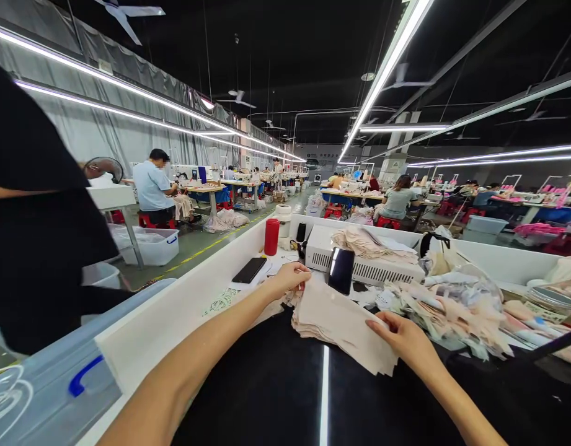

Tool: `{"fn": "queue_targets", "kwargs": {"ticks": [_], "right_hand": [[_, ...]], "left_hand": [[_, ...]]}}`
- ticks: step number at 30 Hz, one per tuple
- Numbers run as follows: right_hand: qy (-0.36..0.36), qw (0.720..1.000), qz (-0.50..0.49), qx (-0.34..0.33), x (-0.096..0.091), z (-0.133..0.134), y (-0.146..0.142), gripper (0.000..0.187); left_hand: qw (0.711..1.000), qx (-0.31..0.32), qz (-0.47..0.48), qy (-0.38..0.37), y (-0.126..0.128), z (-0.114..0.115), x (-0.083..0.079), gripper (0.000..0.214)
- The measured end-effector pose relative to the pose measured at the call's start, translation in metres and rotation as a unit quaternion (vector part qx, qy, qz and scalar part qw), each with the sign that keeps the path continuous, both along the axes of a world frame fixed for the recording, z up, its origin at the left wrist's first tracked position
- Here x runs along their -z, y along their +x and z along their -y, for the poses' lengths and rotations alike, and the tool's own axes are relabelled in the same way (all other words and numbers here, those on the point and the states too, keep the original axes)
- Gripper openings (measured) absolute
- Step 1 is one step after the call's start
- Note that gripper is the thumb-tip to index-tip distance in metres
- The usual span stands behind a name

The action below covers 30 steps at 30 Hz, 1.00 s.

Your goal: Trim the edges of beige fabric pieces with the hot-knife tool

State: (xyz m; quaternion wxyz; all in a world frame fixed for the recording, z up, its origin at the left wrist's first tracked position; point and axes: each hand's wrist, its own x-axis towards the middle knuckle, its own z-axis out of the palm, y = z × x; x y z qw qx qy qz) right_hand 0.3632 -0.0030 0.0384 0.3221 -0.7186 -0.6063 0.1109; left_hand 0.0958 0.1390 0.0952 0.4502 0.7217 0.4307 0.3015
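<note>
A stack of pale pink fabric pieces [338, 316] lies on the black work surface [261, 378] in front of me. My left hand [292, 279] pinches the top piece at its far left corner, thumb against fingers. At the right edge of the same piece, my right hand [394, 331] grips with thumb and bent fingers. The layers below fan out unevenly along the near edge. Close behind the stack, a dark phone [341, 271] leans upright against a white vented box [313, 248].
More pale fabric [369, 241] sits on the vented box. A heap of fabric scraps [457, 310] spreads at right. A red cylinder [271, 236] and a black phone [250, 270] stand at left. A blue-handled plastic bin [94, 365] and a person in black [38, 248] are beside the table.
</note>
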Motion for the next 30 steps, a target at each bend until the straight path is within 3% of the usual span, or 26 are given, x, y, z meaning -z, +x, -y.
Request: {"fn": "queue_targets", "kwargs": {"ticks": [3, 6, 9, 12, 17, 21, 25, 28, 30], "right_hand": [[0.026, 0.999, 0.012, 0.019, 0.013, -0.014, 0.007, 0.046], [0.057, 0.998, 0.015, 0.022, 0.025, -0.015, 0.006, 0.057], [0.085, 0.996, 0.016, 0.007, 0.032, -0.007, -0.005, 0.058], [0.095, 0.995, 0.012, -0.027, 0.033, 0.005, -0.022, 0.052], [0.070, 0.994, -0.022, -0.083, 0.030, 0.025, -0.060, 0.047], [0.040, 0.986, -0.034, -0.157, 0.029, 0.040, -0.089, 0.037], [0.022, 0.978, -0.069, -0.194, 0.028, 0.055, -0.118, 0.034], [-0.038, 0.963, -0.180, -0.198, 0.027, 0.067, -0.143, 0.040], [-0.102, 0.924, -0.315, -0.193, 0.026, 0.076, -0.162, 0.052]], "left_hand": [[0.999, -0.025, -0.029, 0.037, 0.006, -0.013, 0.013, 0.025], [0.993, -0.042, -0.067, 0.089, -0.010, -0.019, 0.014, 0.027], [0.980, -0.050, -0.134, 0.136, -0.048, -0.016, 0.004, 0.023], [0.960, -0.061, -0.217, 0.164, -0.098, 0.002, -0.003, 0.022], [0.932, -0.097, -0.306, 0.170, -0.157, 0.047, 0.019, 0.024], [0.933, -0.098, -0.302, 0.170, -0.170, 0.065, 0.038, 0.015], [0.943, -0.094, -0.257, 0.190, -0.173, 0.072, 0.037, 0.010], [0.953, -0.082, -0.208, 0.202, -0.171, 0.086, 0.028, 0.014], [0.961, -0.059, -0.176, 0.206, -0.168, 0.103, 0.022, 0.017]]}}
